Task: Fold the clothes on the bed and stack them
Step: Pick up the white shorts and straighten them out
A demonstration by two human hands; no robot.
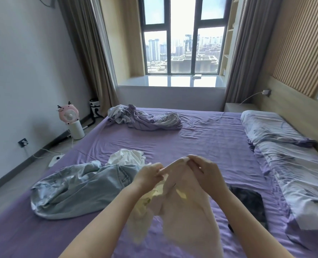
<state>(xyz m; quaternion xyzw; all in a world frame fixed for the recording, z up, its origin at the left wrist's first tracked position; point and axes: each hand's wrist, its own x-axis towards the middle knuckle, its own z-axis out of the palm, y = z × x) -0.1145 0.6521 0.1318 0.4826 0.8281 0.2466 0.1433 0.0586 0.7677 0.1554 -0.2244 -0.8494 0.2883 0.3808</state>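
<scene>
I hold a pale pink garment point(188, 207) with yellow patches up above the purple bed point(201, 144). My left hand point(148, 175) pinches its top edge on the left and my right hand point(204, 174) pinches the same edge on the right, a short gap between them. The cloth hangs down towards me and hides part of the sheet. Light blue jeans point(76, 190) lie crumpled on the bed to the left. A white garment point(128, 157) lies bunched just behind them. A dark patterned garment point(251, 203) lies flat to the right of my right arm.
A rumpled purple and grey cover point(145, 118) lies at the far left of the bed. Patterned pillows point(277, 135) line the right side by the headboard. A pink fan point(70, 118) stands on the floor at the left, cables beside it. A window is beyond the bed.
</scene>
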